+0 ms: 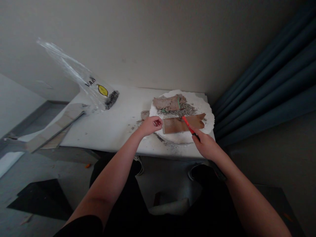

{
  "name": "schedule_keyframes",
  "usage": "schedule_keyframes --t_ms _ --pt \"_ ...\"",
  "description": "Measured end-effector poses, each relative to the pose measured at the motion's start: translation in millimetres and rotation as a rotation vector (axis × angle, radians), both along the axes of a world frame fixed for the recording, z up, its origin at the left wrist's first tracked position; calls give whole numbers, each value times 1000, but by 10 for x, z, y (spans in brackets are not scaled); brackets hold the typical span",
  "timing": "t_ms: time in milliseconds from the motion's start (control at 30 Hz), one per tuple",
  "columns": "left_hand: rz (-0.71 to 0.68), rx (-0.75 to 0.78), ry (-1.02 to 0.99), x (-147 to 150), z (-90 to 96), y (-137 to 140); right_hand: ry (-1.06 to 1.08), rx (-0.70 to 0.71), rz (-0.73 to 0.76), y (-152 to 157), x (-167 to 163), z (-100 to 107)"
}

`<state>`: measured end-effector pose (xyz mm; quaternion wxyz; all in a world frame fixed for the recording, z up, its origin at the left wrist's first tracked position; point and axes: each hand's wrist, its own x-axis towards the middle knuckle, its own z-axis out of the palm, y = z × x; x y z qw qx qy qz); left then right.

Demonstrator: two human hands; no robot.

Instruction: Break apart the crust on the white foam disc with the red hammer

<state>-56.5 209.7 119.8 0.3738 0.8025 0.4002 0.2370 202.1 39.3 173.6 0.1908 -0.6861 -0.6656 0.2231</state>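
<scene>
My right hand (pixel 204 143) is closed around the red and black handle of a hammer (pixel 188 125), whose small grey head is hard to make out against the rubble. That head is over the upper edge of a flat brown piece (pixel 184 124) with a rough, speckled left half. Beside the left end of this piece, my left hand (pixel 151 125) has its fingers curled in; what they hold, if anything, is hidden. Behind lies a second brown piece (pixel 167 103), pitted and crusted, among grey crumbs (pixel 189 109). Everything rests on a white ragged-edged sheet (pixel 208 123).
The white table (pixel 118 126) stands against a grey wall. At its back left is a clear plastic bag (pixel 81 75) with a yellow lemon print. Long boards (pixel 53 128) lean off the left end. A dark curtain (pixel 269 82) hangs at right. A black folded sheet (pixel 41 197) lies on the floor.
</scene>
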Motion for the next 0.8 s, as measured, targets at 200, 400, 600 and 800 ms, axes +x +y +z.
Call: schedule_keyframes --t_ms 200,400,600,800 --pt "-100 26 -52 425 -32 -54 39 25 16 0 5 -8" --pt "-118 -56 16 421 -137 36 32 8 21 4 13 7" --pt "-66 -13 -87 498 -209 66 -9 4 27 -5 -14 20" --pt "-38 -1 -117 587 -257 49 -24 -9 21 -4 -24 33"
